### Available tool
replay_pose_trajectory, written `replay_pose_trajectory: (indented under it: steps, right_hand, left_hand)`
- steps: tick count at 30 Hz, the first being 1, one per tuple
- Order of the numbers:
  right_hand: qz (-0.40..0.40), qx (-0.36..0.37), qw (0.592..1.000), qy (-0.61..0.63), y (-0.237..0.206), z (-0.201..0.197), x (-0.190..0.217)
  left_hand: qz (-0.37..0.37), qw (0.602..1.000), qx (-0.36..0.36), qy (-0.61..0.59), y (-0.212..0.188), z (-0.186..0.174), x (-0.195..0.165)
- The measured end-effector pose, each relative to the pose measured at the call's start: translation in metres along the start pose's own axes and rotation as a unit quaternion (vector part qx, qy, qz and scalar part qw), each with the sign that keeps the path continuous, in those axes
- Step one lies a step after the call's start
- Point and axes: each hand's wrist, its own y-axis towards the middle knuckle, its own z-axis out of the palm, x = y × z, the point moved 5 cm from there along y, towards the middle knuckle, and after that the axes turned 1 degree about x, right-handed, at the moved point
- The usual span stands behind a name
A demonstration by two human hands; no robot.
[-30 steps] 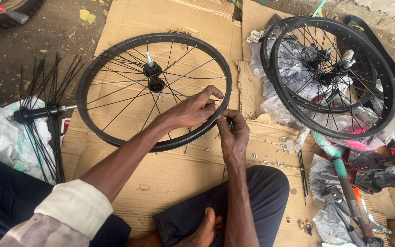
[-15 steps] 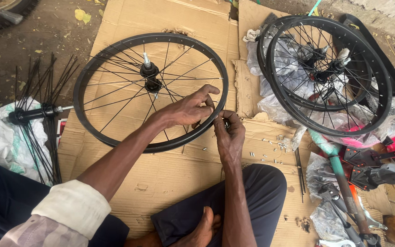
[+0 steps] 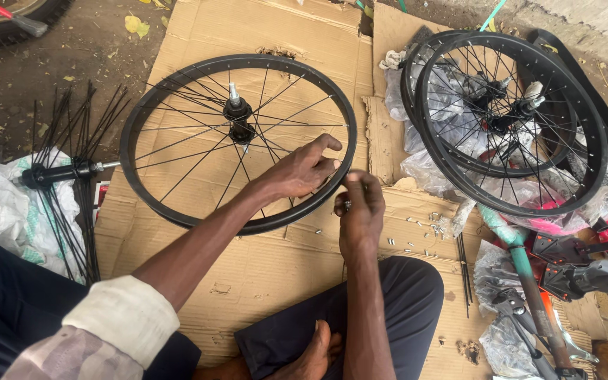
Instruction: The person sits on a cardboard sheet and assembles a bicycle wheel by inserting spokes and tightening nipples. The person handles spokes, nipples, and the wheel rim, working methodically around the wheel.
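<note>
left hand (image 3: 302, 171): fingers spread on black wheel rim (image 3: 150, 105) | right hand (image 3: 360, 211): pinching small spoke nipple (image 3: 347, 205) at rim | cardboard sheet (image 3: 198, 35): wheel mid-sheet; clear plastic bags (image 3: 423, 165) at right edge

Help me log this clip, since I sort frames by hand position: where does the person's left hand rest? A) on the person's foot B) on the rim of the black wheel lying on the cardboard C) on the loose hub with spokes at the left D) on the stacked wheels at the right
B: the left hand lies on the near rim of the black wheel that is flat on the cardboard.
</note>
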Motion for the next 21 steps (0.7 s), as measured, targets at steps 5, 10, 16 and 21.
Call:
replay_pose_trajectory:
  steps: [5, 10, 16, 21]
  right_hand:
    - [0.181, -0.069, 0.958, 0.213, -0.005, -0.024, -0.01]
    - [0.106, -0.044, 0.984, 0.134, -0.01, -0.027, -0.007]
    - [0.094, -0.048, 0.994, 0.014, -0.016, -0.024, -0.002]
    - [0.147, 0.012, 0.989, 0.03, -0.016, -0.011, -0.011]
  left_hand:
    - [0.014, 1.0, 0.007, -0.007, 0.004, 0.004, 0.005]
    - [-0.011, 0.993, -0.065, 0.094, 0.015, 0.006, 0.012]
    - [0.023, 0.979, -0.167, 0.117, 0.042, 0.015, 0.008]
    - [0.196, 0.927, -0.161, 0.277, 0.029, 0.019, 0.003]
